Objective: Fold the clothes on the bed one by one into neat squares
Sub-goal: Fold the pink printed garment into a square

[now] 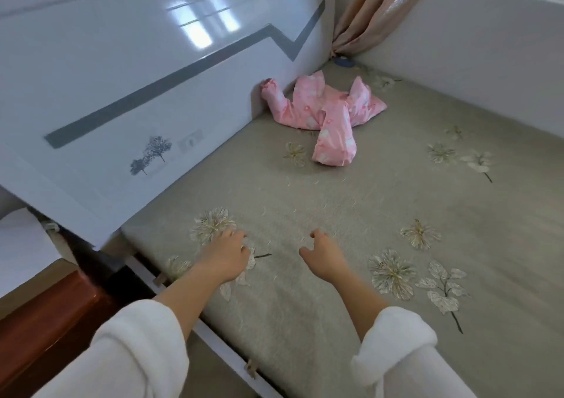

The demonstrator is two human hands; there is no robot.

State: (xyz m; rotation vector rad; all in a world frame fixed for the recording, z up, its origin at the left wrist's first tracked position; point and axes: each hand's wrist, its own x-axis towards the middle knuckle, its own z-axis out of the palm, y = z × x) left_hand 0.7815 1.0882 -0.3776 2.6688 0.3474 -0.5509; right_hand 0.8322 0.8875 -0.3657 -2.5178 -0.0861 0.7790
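Note:
A crumpled pink padded garment point(329, 114) lies on the grey flowered bed cover point(381, 202), up against the headboard at the far side. My left hand point(227, 256) hovers over the near edge of the bed, fingers loosely curled, holding nothing. My right hand point(323, 256) is beside it, about a hand's width to the right, fingers loosely bent and empty. Both hands are well short of the garment. White fluffy sleeves cover both forearms.
A glossy white headboard point(146, 86) with a grey zigzag stripe runs along the left. A wall bounds the bed on the right, with a beige curtain point(375, 13) in the far corner. A small blue object point(344, 61) lies in that corner. A brown wooden piece point(45, 315) is at lower left.

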